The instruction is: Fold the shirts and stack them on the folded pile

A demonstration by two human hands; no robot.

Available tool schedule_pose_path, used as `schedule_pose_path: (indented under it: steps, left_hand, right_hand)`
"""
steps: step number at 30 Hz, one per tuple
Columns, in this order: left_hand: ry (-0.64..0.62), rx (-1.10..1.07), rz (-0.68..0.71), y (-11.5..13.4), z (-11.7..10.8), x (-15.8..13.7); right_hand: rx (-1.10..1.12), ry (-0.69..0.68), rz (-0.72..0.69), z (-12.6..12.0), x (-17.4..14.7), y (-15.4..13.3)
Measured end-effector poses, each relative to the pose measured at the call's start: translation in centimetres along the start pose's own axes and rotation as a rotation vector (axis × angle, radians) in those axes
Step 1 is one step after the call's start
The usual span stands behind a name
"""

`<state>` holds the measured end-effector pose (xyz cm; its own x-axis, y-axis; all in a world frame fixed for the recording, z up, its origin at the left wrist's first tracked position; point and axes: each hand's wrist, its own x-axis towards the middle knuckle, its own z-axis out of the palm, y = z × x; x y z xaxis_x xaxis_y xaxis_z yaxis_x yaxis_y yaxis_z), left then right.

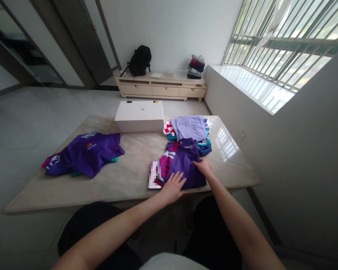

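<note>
A purple sports shirt with a pink and white striped part lies folded at the near edge of the table. My left hand rests on its lower left part, fingers spread and flat. At the shirt's right edge is my right hand, its fingers closed on the fabric. Partly under the shirt's left side lies a phone-like flat thing, its surface blurred out. Just beyond the shirt sits a pile of clothes with a lavender garment on top and a red-and-white checked piece at its left.
On the marble-look table, another purple shirt lies crumpled at left, teal fabric showing beneath. A white box stands at the far edge. Behind, a low cabinet carries a black backpack and stacked clothes.
</note>
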<state>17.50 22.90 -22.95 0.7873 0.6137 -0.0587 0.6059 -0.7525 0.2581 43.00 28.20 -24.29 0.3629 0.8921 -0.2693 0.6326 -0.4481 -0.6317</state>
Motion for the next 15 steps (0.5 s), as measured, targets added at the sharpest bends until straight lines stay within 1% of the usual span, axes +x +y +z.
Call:
schedule_pose_path:
  steps: [3,5,7,9,10,11,12,14,15]
  left_hand:
    - [0.003,0.011,0.024,0.6,2.2,-1.5]
    - [0.022,0.044,0.065,0.6,3.0,-2.2]
    - [0.06,0.088,0.102,0.2,3.5,-3.1]
    - [0.121,0.131,0.083,-0.4,4.1,-4.1]
    - [0.15,0.145,0.055,-0.8,4.3,-4.6]
    - [0.169,0.149,0.025,-1.1,4.5,-5.0]
    - [0.178,0.144,0.001,-1.4,4.6,-5.2]
    - [0.17,0.11,-0.019,-1.7,4.5,-5.5]
    - [0.159,0.086,-0.019,-1.7,4.2,-5.4]
  right_hand:
    - [0.034,-0.024,-0.004,-0.4,-0.5,-0.1]
    - [0.035,-0.021,-0.01,-0.6,-2.0,0.2]
    - [0.007,0.017,-0.006,-0.6,-4.7,1.1]
    - [-0.038,0.095,-0.005,-0.2,-8.3,2.1]
    - [-0.079,0.128,-0.047,0.1,-10.2,2.5]
    - [-0.137,0.14,-0.126,0.6,-12.1,2.9]
    - [-0.212,0.125,-0.233,1.1,-13.7,3.1]
    - [-0.395,0.043,-0.453,2.1,-16.2,3.0]
    - [-0.48,0.01,-0.514,2.6,-16.9,2.7]
